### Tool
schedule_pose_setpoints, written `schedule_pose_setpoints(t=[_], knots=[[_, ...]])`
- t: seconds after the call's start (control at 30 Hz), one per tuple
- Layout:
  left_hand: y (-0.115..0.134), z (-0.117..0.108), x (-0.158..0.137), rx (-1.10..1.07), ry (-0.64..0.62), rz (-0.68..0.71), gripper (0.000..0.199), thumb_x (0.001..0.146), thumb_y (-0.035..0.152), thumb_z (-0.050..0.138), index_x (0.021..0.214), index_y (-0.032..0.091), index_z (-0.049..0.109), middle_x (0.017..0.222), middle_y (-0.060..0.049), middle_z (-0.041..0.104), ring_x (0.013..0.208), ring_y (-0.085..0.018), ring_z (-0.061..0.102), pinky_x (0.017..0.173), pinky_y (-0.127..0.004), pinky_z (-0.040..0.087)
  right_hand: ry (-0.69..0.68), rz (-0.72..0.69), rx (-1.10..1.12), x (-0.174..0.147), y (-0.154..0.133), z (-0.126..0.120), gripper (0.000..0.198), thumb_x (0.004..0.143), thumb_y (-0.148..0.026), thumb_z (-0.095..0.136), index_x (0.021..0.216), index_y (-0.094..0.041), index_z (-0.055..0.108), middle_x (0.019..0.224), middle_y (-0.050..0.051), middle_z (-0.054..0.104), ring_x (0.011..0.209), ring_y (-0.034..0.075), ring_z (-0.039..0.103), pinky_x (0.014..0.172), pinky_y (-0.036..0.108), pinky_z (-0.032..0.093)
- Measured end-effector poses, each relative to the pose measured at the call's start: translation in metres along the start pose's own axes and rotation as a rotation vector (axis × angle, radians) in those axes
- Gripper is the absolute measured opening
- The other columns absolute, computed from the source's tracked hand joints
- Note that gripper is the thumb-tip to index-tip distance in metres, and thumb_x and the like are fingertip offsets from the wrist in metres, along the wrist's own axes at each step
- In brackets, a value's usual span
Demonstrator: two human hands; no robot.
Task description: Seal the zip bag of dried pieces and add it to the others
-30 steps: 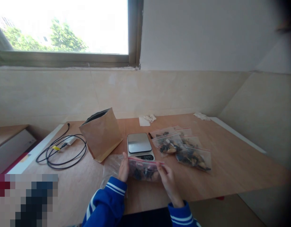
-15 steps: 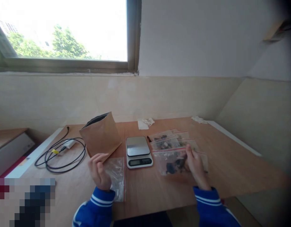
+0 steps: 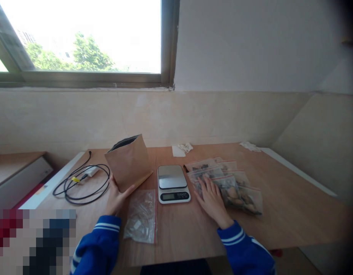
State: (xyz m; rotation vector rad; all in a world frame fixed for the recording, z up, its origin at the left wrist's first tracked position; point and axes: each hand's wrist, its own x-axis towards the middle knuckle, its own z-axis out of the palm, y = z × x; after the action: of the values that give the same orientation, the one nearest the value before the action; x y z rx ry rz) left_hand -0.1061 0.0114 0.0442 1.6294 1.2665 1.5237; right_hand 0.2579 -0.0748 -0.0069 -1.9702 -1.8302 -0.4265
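Note:
My left hand (image 3: 119, 198) is at the lower left of a brown paper bag (image 3: 129, 162), its thumb across the front and its fingers round the side. The paper bag stands tilted with its dark mouth open. My right hand (image 3: 213, 198) lies flat, fingers stretched out, on several overlapping clear zip bags (image 3: 232, 191) with dark and tan pieces inside. Between the hands sits a white kitchen scale (image 3: 173, 183) with a bare metal plate. Near my left wrist lies a flat clear zip bag (image 3: 141, 217) with a red seal line.
A coiled black cable (image 3: 78, 200) with a white adapter (image 3: 91, 171) lies at the left. Crumpled white paper (image 3: 184, 148) is at the back, and another scrap (image 3: 250, 146) is farther right. The wooden table (image 3: 291, 198) meets the wall behind.
My left hand has moved from above the flat clear bag onto the paper bag. My right hand has let go of a filled zip bag and shifted left. The view has turned slightly left.

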Motion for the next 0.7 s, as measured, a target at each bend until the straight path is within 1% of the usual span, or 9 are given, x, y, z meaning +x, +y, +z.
schedule_pose_setpoints(t=[0.1,0.17,0.23,0.3,0.4,0.5,0.6,0.7], knots=[[-0.012,0.002,0.014,-0.028,-0.096,-0.042,0.076,0.07,0.04,0.069,0.134,0.017,0.035,0.131,-0.015,0.051,0.12,-0.028,0.05,0.098,-0.043,0.043,-0.06,0.004,-0.078,0.009,0.016,0.017,0.053,0.091,-0.039,0.036,0.136,-0.011,0.041,0.144,0.018,0.038,0.134,0.03,0.031,0.105,0.047,0.027],[-0.023,0.0,0.018,0.035,-0.124,-0.091,0.067,0.071,0.044,0.066,0.127,0.015,0.044,0.123,-0.014,0.058,0.114,-0.03,0.055,0.094,-0.043,0.046,-0.078,0.033,-0.121,0.022,0.027,0.023,0.052,0.091,-0.037,0.037,0.135,-0.01,0.042,0.143,0.019,0.039,0.133,0.031,0.031,0.104,0.047,0.027],[-0.031,-0.002,0.019,0.124,-0.152,-0.129,0.06,0.069,0.047,0.066,0.116,0.012,0.054,0.114,-0.014,0.064,0.109,-0.031,0.059,0.092,-0.044,0.047,-0.084,0.048,-0.142,0.037,0.03,0.026,0.05,0.091,-0.034,0.038,0.134,-0.01,0.044,0.141,0.019,0.041,0.13,0.032,0.034,0.102,0.048,0.027],[-0.035,-0.004,0.018,0.169,-0.179,-0.137,0.055,0.068,0.048,0.067,0.108,0.011,0.059,0.109,-0.014,0.067,0.104,-0.032,0.061,0.09,-0.044,0.048,-0.082,0.033,-0.123,0.052,0.023,0.029,0.045,0.091,-0.032,0.039,0.13,-0.013,0.047,0.138,0.018,0.044,0.125,0.031,0.038,0.1,0.047,0.027],[-0.032,-0.005,0.017,0.145,-0.193,-0.127,0.05,0.069,0.046,0.066,0.105,0.012,0.061,0.106,-0.013,0.069,0.101,-0.031,0.062,0.089,-0.044,0.049,-0.091,-0.009,-0.065,0.075,0.001,0.036,0.037,0.091,-0.03,0.041,0.124,-0.017,0.053,0.129,0.015,0.052,0.115,0.028,0.044,0.095,0.042,0.031],[-0.028,-0.007,0.017,0.137,-0.178,-0.117,0.047,0.067,0.043,0.067,0.102,0.012,0.063,0.104,-0.012,0.07,0.1,-0.032,0.062,0.089,-0.045,0.049,-0.099,0.019,-0.051,0.094,-0.018,0.042,0.031,0.091,-0.026,0.042,0.114,-0.015,0.059,0.114,0.016,0.06,0.106,0.028,0.048,0.087,0.04,0.032],[-0.028,-0.01,0.018,0.145,-0.174,-0.102,0.039,0.062,0.036,0.066,0.094,0.014,0.067,0.09,-0.009,0.073,0.093,-0.033,0.065,0.085,-0.047,0.051,-0.08,0.061,-0.055,0.104,-0.025,0.042,0.029,0.091,-0.023,0.04,0.104,-0.012,0.064,0.107,0.018,0.063,0.102,0.03,0.048,0.086,0.042,0.031],[-0.031,-0.011,0.019,0.135,-0.187,-0.095,0.032,0.06,0.03,0.062,0.089,0.017,0.07,0.078,-0.006,0.072,0.085,-0.032,0.065,0.081,-0.049,0.052,-0.03,0.1,-0.009,0.105,-0.027,0.036,0.029,0.092,-0.024,0.039,0.101,-0.016,0.066,0.109,0.015,0.064,0.103,0.03,0.048,0.087,0.043,0.03]])
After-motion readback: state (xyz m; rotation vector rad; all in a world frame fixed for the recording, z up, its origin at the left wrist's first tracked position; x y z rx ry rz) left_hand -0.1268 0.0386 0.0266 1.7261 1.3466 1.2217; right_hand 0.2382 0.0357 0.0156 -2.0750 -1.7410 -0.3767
